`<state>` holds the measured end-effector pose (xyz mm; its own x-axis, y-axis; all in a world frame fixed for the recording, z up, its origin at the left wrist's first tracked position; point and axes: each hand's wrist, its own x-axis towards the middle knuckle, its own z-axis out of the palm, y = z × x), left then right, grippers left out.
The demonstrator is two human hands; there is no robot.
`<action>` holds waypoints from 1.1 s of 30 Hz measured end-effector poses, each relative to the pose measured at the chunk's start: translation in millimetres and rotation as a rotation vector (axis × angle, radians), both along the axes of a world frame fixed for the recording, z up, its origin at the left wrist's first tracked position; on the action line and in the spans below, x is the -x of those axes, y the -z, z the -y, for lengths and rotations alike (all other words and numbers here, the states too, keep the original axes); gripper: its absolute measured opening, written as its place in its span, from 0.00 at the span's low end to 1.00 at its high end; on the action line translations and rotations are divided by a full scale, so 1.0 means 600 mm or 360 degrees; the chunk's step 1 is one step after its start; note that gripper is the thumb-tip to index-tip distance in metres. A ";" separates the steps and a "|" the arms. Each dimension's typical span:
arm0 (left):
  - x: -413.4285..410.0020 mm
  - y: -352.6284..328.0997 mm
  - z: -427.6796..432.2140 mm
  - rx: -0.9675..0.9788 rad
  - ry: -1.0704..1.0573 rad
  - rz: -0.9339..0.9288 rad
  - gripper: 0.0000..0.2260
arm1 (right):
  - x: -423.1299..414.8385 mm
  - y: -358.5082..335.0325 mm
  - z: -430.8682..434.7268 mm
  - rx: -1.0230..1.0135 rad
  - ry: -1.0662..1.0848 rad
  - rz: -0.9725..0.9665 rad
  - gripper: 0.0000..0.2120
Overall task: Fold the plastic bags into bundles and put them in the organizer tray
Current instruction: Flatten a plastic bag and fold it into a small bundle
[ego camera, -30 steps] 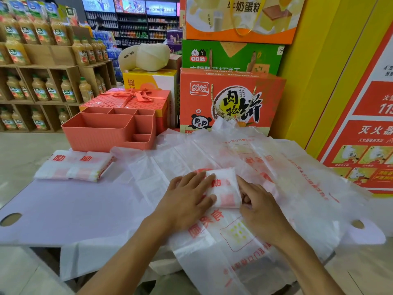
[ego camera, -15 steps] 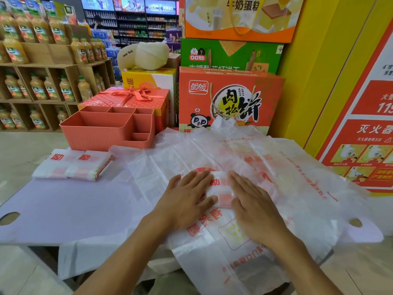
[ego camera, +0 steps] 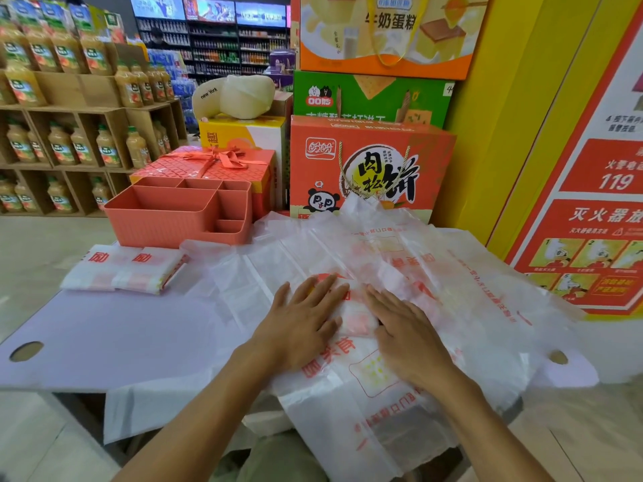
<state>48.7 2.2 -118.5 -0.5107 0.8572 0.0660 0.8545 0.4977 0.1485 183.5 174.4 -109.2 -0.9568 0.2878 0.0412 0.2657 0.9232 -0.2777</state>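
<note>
A small folded plastic bag bundle (ego camera: 358, 318), white with red print, lies on a pile of loose plastic bags (ego camera: 452, 293). My left hand (ego camera: 302, 325) lies flat on the bundle's left side with straight fingers. My right hand (ego camera: 407, 332) presses flat on its right side. Only a strip of the bundle shows between my hands. Two folded bundles (ego camera: 125, 269) lie side by side at the table's left. The coral organizer tray (ego camera: 174, 220) stands behind them, and its visible compartments hold nothing.
The lilac table (ego camera: 121, 335) has a hole near each front corner. Stacked snack boxes (ego camera: 365, 168) and a red gift box (ego camera: 208, 168) stand behind the tray. A yellow wall with an orange fire notice (ego camera: 591, 220) rises on the right. Shelves of juice bottles (ego camera: 59, 144) stand at the left.
My right hand let go of the bundle's right flap and laid it down. Both hands now press flat on the bundle.
</note>
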 end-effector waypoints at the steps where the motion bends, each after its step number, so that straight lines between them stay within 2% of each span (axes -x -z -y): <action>1: 0.000 -0.002 0.001 -0.0042 0.0007 0.0000 0.27 | -0.001 -0.002 0.000 0.0045 -0.0018 -0.0013 0.28; 5: -0.003 -0.007 0.009 -0.0140 0.0090 0.0012 0.31 | -0.006 -0.004 0.005 0.0053 -0.0067 0.0003 0.38; 10: -0.007 -0.009 0.000 0.0005 0.0038 0.0088 0.25 | -0.006 -0.009 0.009 -0.0015 -0.0029 -0.0007 0.28; 15: -0.009 -0.039 -0.014 0.0280 0.0015 0.0082 0.26 | -0.007 -0.008 0.012 -0.0073 -0.0035 0.0005 0.28; 20: -0.007 -0.051 -0.045 0.0428 0.0063 -0.0014 0.30 | -0.005 -0.004 0.008 -0.0102 -0.0046 0.0047 0.28; 22: -0.008 -0.044 -0.050 0.0388 0.0089 -0.0055 0.32 | -0.004 0.000 0.008 -0.0129 -0.0046 0.0028 0.28; 25: -0.008 -0.023 -0.044 0.0194 0.0041 0.0013 0.27 | 0.000 0.007 0.009 -0.0163 0.0065 0.0007 0.29; 28: -0.009 -0.005 -0.037 0.0134 0.0009 -0.0030 0.27 | 0.002 0.016 0.009 -0.0248 0.0193 -0.0023 0.30; 33: 0.009 -0.005 -0.022 0.0159 -0.0014 -0.0061 0.32 | -0.008 -0.001 -0.019 -0.0187 0.0036 0.0199 0.31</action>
